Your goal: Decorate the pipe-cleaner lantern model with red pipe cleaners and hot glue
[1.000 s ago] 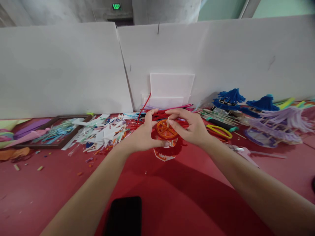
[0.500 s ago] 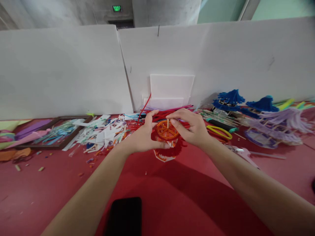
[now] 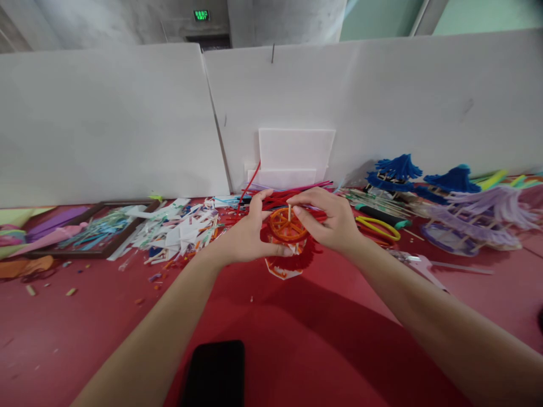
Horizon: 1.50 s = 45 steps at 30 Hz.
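Note:
A small orange model with a spoked, wheel-like top stands in front of me on a white and orange base. Its rods look like fuzzy craft stems. My left hand curls round the model's left side, thumb across its front; some fingertips are hidden behind it. A short wooden stick rises upright from the hub of the wheel. Thumb and forefinger of my right hand pinch that stick near its top.
Red craft stems lie behind the model. To the left are paper scraps and a brown frame. Pliers with dark handles, a pink glue gun and blue-roofed models are right. A black phone lies nearest me.
Hardly anything differs. Both hands keep their places round the model, and my right fingers have shifted only slightly at the stick.

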{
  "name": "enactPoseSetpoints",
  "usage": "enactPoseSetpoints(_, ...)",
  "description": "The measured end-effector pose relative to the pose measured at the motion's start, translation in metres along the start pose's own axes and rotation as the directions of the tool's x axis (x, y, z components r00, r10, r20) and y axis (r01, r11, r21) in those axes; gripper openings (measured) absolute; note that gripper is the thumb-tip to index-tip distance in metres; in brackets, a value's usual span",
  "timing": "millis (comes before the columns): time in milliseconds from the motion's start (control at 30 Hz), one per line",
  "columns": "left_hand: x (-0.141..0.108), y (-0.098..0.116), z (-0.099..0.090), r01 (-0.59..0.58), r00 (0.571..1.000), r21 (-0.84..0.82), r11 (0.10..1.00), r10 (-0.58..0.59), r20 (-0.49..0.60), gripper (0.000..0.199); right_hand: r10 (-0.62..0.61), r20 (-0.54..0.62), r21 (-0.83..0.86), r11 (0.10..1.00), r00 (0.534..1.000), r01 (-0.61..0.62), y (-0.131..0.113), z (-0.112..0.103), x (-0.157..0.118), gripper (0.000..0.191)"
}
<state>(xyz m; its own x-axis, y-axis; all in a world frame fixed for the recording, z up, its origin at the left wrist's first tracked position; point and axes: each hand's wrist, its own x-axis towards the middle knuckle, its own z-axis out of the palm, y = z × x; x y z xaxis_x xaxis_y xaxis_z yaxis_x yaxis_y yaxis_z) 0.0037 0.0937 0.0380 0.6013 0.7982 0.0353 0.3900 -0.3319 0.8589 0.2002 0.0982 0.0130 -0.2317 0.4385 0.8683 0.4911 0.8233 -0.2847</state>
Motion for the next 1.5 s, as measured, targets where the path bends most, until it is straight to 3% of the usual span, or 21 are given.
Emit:
enactPoseSetpoints(267,0.0003,-0.0021,-0.0002,-0.013,1.000,-0.003,1.000,0.013,0.010,0.116,0.059,0.004,0.024,0.998,0.998,-0.059,0.0011,0.0035,-0.0020,0.011)
enactPoseSetpoints(1300,-0.0006,-0.0003,0.0001,-0.006,1.000,0.028,1.000,0.006,-0.007,0.105,0.056,0.006,0.054,0.997,0.998,-0.057,0.0009,0.0083,-0.0054,0.005)
enactPoseSetpoints(1500,0.0010,-0.0026,0.0029,-0.014,1.000,0.008,1.000,0.014,-0.007,0.113,0.084,0.003,0.050,0.995,0.996,-0.084,0.0017,0.0092,-0.0067,0.004)
